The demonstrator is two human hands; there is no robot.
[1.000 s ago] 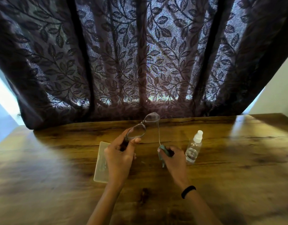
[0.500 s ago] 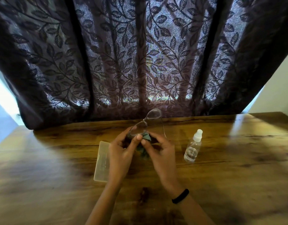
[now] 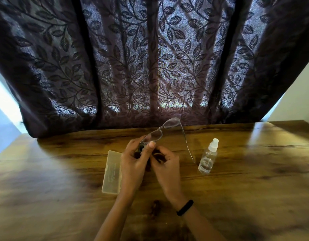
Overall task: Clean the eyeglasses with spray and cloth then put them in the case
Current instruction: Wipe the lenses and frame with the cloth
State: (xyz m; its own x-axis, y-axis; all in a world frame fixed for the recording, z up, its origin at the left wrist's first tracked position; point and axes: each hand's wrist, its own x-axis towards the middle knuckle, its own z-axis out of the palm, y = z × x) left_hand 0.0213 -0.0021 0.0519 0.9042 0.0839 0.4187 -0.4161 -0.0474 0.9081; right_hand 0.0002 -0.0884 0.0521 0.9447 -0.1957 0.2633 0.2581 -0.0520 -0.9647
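Wiping step, I judge: the left hand (image 3: pixel 132 162) pinches the thin clear-rimmed eyeglasses (image 3: pixel 152 136) at the near lens, above the brown wooden table (image 3: pixel 246 171); the right hand (image 3: pixel 167 166) curls round a dark crumpled cloth (image 3: pixel 157 157) beside it; next, rub each lens gently, frame held steady.

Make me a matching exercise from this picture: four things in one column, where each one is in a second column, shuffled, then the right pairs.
1 eyeglasses
2 spray bottle
3 case
4 wristband

A flat on the table, just left of the left hand
B held up in the left hand's grip
C around the right wrist
D upright on the table, right of the right hand

Pairs: 1-B, 2-D, 3-A, 4-C
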